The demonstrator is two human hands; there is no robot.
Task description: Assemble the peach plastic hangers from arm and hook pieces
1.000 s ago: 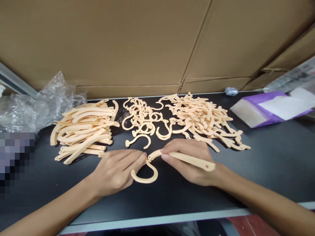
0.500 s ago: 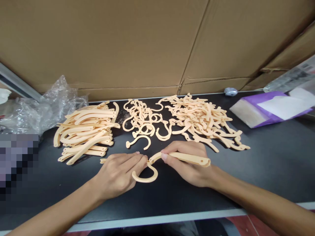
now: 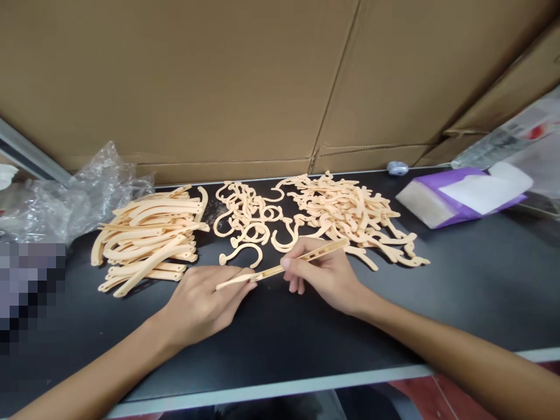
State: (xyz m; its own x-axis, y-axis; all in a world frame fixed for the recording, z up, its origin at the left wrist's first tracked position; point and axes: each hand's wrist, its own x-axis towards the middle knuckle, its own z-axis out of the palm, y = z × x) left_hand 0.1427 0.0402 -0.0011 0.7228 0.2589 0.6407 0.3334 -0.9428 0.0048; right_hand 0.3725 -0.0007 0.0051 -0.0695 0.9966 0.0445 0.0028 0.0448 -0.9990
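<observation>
My left hand (image 3: 203,303) and my right hand (image 3: 326,274) together hold one peach plastic hanger piece (image 3: 306,255) just above the black table (image 3: 459,291). It shows almost edge-on as a thin strip, slanting from my left fingertips up to the right. My left fingers pinch its lower end; the hook there is hidden. The right thumb and fingers are closed round its middle. A loose hook (image 3: 242,254) lies just beyond my left hand.
Three peach piles lie behind my hands: curved arms (image 3: 149,233) at left, hooks (image 3: 245,213) in the middle, tangled pieces (image 3: 354,213) at right. Crumpled clear plastic (image 3: 70,192) lies far left, a purple-and-white packet (image 3: 464,195) far right. Cardboard boxes (image 3: 245,87) wall the back.
The joined piece has been lifted and turned, so its hook no longer lies flat in view. My right hand moved up and left with the arm; the view shifted slightly.
</observation>
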